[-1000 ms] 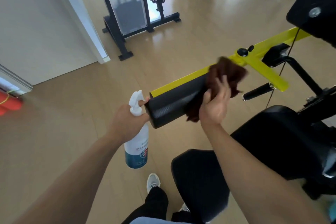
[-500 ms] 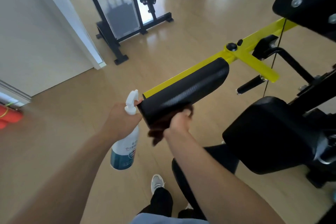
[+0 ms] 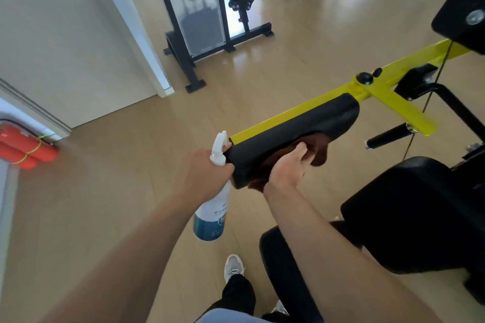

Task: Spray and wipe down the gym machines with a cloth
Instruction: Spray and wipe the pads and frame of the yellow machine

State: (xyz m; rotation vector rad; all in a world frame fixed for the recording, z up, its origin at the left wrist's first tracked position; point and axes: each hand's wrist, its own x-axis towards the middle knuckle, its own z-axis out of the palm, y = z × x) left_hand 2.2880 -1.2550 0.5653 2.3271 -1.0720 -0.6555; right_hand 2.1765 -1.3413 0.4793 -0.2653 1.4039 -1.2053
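Note:
A long black pad [image 3: 291, 128] is mounted on a yellow bar [image 3: 399, 68] of the gym machine and points toward me. My right hand [image 3: 287, 169] grips a dark brown cloth [image 3: 319, 148] against the pad's lower side, near its closer end. My left hand [image 3: 203, 174] holds a white spray bottle [image 3: 211, 217] with a blue label by its neck, just left of the pad's end. The bottle hangs downward.
The machine's black seat cushions [image 3: 420, 217] fill the lower right, with a black handle [image 3: 388, 136] beside them. A black-framed weight machine [image 3: 199, 21] stands at the back. Red rolls [image 3: 23, 152] lie at the left by a white wall. My shoe [image 3: 233, 267] is on the wood floor.
My right hand with the cloth went from the pad's far end a second ago to its near end, then slid a little back along the underside. My left hand kept hold of the bottle.

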